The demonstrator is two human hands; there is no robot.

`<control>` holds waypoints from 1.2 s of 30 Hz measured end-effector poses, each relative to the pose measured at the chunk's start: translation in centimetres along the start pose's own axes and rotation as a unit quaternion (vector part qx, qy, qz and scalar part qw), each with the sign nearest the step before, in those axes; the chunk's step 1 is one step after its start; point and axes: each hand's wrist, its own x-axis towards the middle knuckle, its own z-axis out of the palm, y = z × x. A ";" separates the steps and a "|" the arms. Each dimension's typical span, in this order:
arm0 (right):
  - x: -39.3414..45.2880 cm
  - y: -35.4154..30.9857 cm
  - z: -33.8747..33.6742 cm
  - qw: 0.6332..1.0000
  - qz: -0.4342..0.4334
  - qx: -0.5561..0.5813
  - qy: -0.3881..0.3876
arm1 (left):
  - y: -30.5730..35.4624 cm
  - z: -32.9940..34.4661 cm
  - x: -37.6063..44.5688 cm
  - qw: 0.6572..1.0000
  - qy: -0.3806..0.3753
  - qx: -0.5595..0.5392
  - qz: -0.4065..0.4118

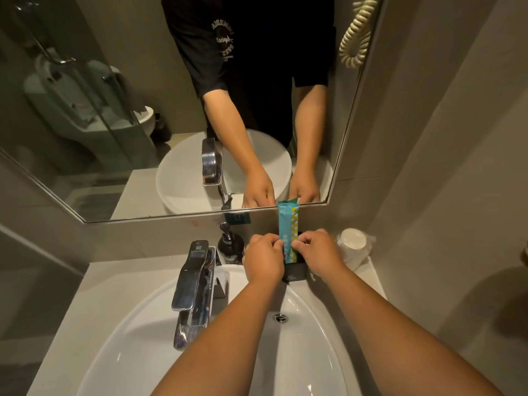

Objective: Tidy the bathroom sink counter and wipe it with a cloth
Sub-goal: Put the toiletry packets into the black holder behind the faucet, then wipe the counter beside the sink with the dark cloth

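Observation:
A tall teal and yellow packet (288,221) stands upright in a small black holder (295,272) on the counter (120,284) behind the white sink (137,338), against the wall under the mirror. My left hand (264,260) and my right hand (318,252) both pinch the packet's lower part from either side. The holder is mostly hidden by my hands.
A chrome tap (194,287) rises at the sink's back left. A dark pump bottle (230,245) stands just left of my hands. Wrapped white cups (354,244) sit at the counter's right corner by the wall. A coiled cord (357,32) hangs upper right.

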 end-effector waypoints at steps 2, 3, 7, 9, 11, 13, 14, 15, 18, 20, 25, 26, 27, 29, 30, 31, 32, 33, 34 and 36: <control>0.1 0.2 0.3 1.000 0.013 -0.017 0.000 | -0.3 0.3 0.0 1.000 -0.007 0.003 -0.009; 0.2 0.2 0.3 1.000 0.011 -0.021 0.002 | -0.3 0.4 0.1 1.000 -0.006 0.001 -0.012; 0.2 0.1 0.4 1.000 0.001 -0.025 0.006 | -0.5 0.3 0.3 1.000 -0.002 -0.011 -0.018; 0.2 0.1 0.3 1.000 0.006 -0.027 0.006 | -0.5 0.3 0.1 1.000 -0.001 -0.018 -0.015; 0.0 0.0 0.0 1.000 0.007 -0.020 0.007 | -0.5 0.1 -0.2 1.000 0.001 -0.028 -0.013; -0.7 -0.2 -0.5 1.000 0.002 -0.015 0.013 | -0.5 -0.3 -0.9 1.000 0.010 -0.021 -0.012; -1.3 -0.4 -1.0 1.000 -0.005 -0.014 0.019 | -0.4 -0.6 -1.4 1.000 0.019 -0.008 -0.008; -2.1 -0.6 -1.7 0.999 -0.013 -0.015 0.025 | -0.2 -1.1 -2.2 1.000 0.026 0.014 0.002; -5.2 -0.9 -3.5 0.996 -0.062 -0.056 0.039 | -0.1 -2.8 -5.3 0.984 0.005 0.148 0.099; -7.7 -0.8 -4.2 0.986 -0.107 -0.130 0.019 | -0.8 -4.0 -7.6 0.955 -0.031 0.239 0.174; -14.1 -0.5 -2.9 0.949 -0.166 -0.249 -0.095 | -3.7 -7.5 -12.4 0.896 -0.095 0.365 0.233; -15.4 -0.5 -2.3 0.944 -0.175 -0.258 -0.109 | -4.3 -8.0 -13.4 0.892 -0.103 0.374 0.233; -16.6 -0.5 -1.8 0.939 -0.181 -0.264 -0.123 | -5.0 -8.5 -14.3 0.891 -0.110 0.377 0.227; -19.0 -0.5 -0.5 0.935 -0.177 -0.271 -0.147 | -6.3 -9.5 -16.4 0.897 -0.118 0.370 0.209; -20.1 -0.6 0.1 0.934 -0.173 -0.271 -0.154 | -6.9 -9.8 -17.5 0.901 -0.120 0.365 0.201; -21.2 -0.6 0.7 0.935 -0.169 -0.270 -0.157 | -7.7 -10.2 -18.6 0.904 -0.121 0.362 0.192; -22.3 -0.7 1.2 0.935 -0.165 -0.269 -0.160 | -8.4 -10.5 -19.7 0.906 -0.122 0.359 0.186; -23.4 -0.8 1.8 0.935 -0.162 -0.269 -0.165 | -9.2 -11.0 -20.7 0.908 -0.122 0.358 0.182; -24.5 -0.9 2.2 0.933 -0.162 -0.272 -0.170 | -10.1 -11.5 -21.6 0.908 -0.121 0.357 0.182; -26.6 -1.0 3.1 0.932 -0.161 -0.273 -0.173 | -11.7 -12.5 -23.2 0.908 -0.120 0.357 0.183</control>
